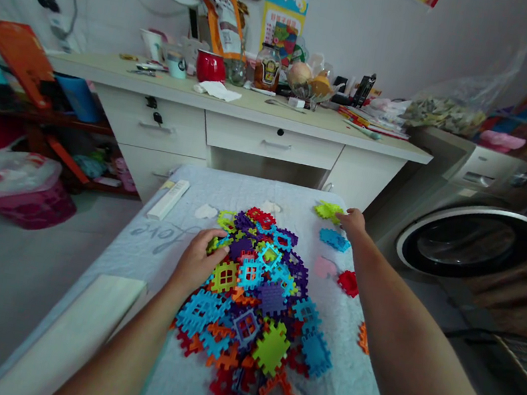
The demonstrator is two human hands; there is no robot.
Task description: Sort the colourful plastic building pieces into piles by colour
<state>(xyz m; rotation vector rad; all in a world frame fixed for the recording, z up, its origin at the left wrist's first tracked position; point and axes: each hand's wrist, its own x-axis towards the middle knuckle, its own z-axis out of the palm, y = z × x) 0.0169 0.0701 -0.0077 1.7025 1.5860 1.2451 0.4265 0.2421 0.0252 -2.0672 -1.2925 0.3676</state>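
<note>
A heap of colourful interlocking plastic tiles [257, 297] lies on a pale blue cloth-covered table [191, 388]. My left hand [197, 259] rests on the heap's left edge, fingers curled on a green tile [219, 244]. My right hand [353, 223] reaches to the far right corner and pinches a lime-green tile [328, 211]. Loose blue [334, 240], pink [324, 266], red [348, 282] and orange [364, 338] tiles lie along the right side by my right forearm.
A white stick-shaped pack [169, 199] and white scraps [205, 211] lie at the table's far left. A cream board [80, 328] sits at the near left. Beyond stand a cluttered desk [273, 142], a washing machine [469, 239] at right, and a pink basket [12, 189] at left.
</note>
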